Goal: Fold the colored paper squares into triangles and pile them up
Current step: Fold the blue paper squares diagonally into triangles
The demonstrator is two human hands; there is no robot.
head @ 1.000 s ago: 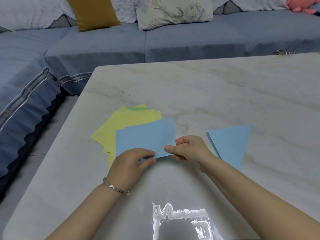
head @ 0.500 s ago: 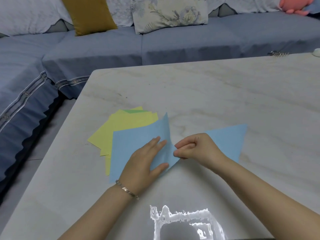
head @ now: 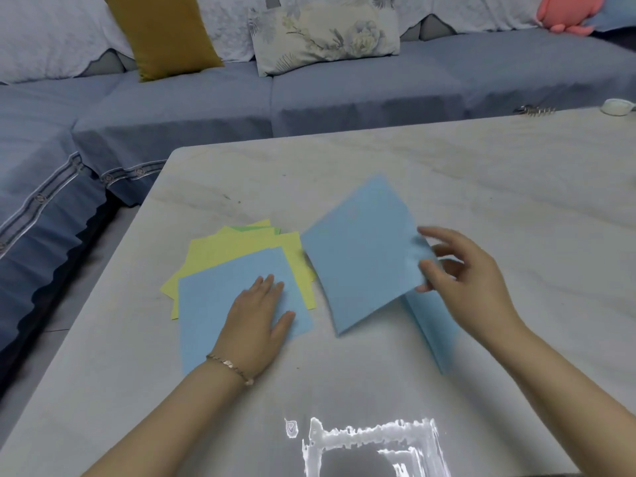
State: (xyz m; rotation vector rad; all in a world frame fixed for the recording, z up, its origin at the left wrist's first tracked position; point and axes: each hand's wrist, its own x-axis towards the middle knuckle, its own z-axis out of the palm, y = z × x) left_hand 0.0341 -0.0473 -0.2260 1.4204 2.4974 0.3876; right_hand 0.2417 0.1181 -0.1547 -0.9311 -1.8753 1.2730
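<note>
My right hand (head: 461, 270) pinches the right edge of a blue paper square (head: 361, 256), which is lifted off the table and curved. My left hand (head: 258, 315) lies flat with straight fingers on another blue square (head: 220, 297), the top sheet of a fanned stack. Yellow sheets (head: 241, 246) and a sliver of green paper (head: 256, 229) stick out behind it. A folded blue triangle (head: 433, 325) lies on the table under and right of the lifted square, partly hidden by it and my right hand.
The marble table (head: 481, 173) stretches far and right. A small metal object (head: 533, 110) and a white object (head: 617, 106) lie at its far right edge. A blue sofa with cushions (head: 327, 36) stands beyond the table's far and left edges.
My right hand has peeled the top blue square off the stack and carried it up and to the right. My left hand now presses flat on the blue sheet beneath.
</note>
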